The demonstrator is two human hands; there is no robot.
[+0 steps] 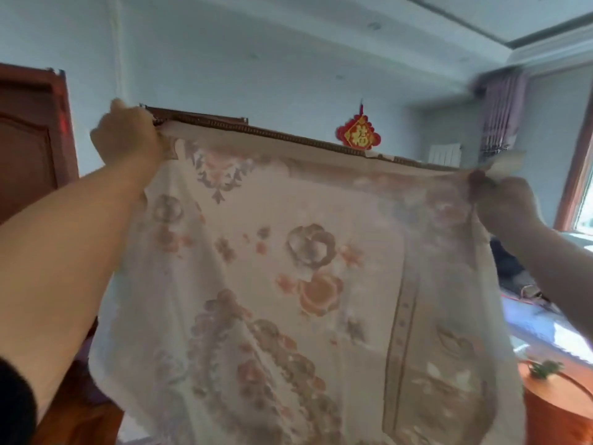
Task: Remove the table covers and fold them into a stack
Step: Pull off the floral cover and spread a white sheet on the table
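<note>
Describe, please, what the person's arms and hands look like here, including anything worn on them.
Both forearms are bare. The left arm shows a dark sleeve pushed up near the elbow at the frame's lower left corner. No sleeve shows on the right arm. The left hand and right hand wear no gloves; the picture is too blurred to tell about rings.

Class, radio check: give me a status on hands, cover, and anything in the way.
Left hand and right hand each grip a top corner of the cover. Cover held up, spread, hanging, not yet folded. Nothing seen blocking it.

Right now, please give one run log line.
stage: folding | left hand: grips cover corner | right hand: grips other corner | cover: held up, hanging
</note>
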